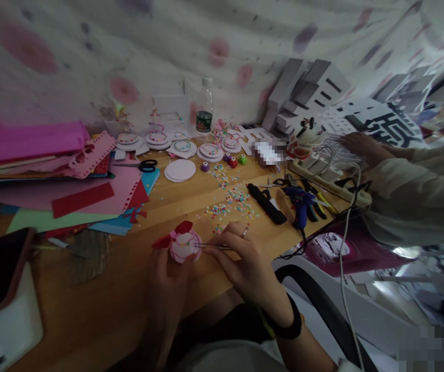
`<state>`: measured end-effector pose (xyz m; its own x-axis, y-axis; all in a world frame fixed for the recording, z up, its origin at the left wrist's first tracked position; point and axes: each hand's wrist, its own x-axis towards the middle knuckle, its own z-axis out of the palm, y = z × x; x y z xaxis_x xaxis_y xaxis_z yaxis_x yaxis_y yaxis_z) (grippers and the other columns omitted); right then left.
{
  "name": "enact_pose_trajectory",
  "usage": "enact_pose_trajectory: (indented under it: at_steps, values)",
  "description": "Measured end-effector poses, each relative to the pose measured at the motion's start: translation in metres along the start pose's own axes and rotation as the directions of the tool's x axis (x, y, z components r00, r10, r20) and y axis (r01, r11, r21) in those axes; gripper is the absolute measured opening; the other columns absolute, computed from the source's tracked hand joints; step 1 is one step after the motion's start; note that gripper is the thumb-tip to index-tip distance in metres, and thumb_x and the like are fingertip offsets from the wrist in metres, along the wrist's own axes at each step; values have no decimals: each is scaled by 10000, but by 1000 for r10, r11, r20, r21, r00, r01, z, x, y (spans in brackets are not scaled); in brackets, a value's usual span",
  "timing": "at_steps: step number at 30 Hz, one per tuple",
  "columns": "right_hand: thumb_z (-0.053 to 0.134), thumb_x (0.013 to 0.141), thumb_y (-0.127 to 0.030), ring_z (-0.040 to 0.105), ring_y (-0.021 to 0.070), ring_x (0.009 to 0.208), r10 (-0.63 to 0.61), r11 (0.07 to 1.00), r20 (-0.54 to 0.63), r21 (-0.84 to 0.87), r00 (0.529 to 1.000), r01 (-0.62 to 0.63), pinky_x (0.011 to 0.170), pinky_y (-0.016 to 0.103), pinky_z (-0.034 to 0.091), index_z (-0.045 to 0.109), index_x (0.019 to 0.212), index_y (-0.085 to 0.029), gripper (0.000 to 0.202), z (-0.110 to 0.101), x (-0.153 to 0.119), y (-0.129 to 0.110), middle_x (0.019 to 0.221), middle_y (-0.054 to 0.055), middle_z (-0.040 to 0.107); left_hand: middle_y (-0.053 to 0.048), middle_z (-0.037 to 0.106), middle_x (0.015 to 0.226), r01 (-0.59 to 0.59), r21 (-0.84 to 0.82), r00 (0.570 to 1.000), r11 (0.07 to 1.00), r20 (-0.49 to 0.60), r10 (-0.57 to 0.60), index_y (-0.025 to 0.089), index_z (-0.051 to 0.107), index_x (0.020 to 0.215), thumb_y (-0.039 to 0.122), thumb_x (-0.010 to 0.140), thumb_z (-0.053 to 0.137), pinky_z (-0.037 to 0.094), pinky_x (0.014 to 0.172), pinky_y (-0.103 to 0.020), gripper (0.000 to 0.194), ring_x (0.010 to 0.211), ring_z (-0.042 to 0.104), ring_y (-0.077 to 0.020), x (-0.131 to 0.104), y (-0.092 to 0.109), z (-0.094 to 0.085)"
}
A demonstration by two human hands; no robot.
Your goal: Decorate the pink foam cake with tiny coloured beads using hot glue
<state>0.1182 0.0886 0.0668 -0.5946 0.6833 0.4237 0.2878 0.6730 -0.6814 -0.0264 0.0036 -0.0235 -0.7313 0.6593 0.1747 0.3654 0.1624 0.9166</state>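
Near the table's front edge, my left hand [170,281] holds a small round paper cake [183,248] by its lower side. The cake is white with pink wavy edging, and a red paper bow [184,227] stands on its far side. My right hand [241,253] is closed on thin metal tweezers [211,246], whose tips touch or hover just over the cake's top; I cannot tell which. Small coloured dots lie on that top. Beyond my right hand, loose confetti pieces [237,195] are scattered over the wood.
Coloured paper sheets [121,191] and scissors [147,165] lie left. Paper cakes [210,151], white discs [180,170] and a bottle [205,106] stand behind. A blue glue gun [300,204], pliers [324,204] and power strip [328,183] are right, near another person's hand [365,147].
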Motion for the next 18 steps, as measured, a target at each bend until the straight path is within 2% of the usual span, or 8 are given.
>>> enact_pose_trajectory:
  at_steps: [5, 10, 18]
  values:
    - [683, 923, -199, 608, 192, 775, 88, 996, 26, 29, 996, -89, 677, 305, 465, 707, 856, -164, 79, 3, -4, -1, 814, 48, 633, -117, 668, 1293, 16, -1, 999, 1000, 42, -16, 218, 627, 1249, 528, 760, 725, 473, 1075, -519, 587, 1226, 612, -326, 0, -3, 1]
    - [703, 897, -189, 606, 189, 756, 168, 986, 49, 2, 984, -169, 666, 300, 446, 702, 820, -165, 81, 8, -3, -4, 782, 38, 634, -127, 673, 1277, -5, -16, 999, 1000, 36, 5, 205, 632, 1241, 561, 745, 730, 477, 1068, -513, 618, 1214, 618, -319, 1, -5, 1]
    - [707, 889, -186, 613, 192, 757, 191, 982, 63, -7, 980, -191, 672, 304, 442, 691, 791, -168, 101, 6, -1, -8, 782, 38, 636, -111, 678, 1267, -16, 1, 999, 1000, 30, 16, 210, 623, 1244, 586, 744, 724, 494, 1045, -491, 633, 1194, 627, -309, 0, -7, 2]
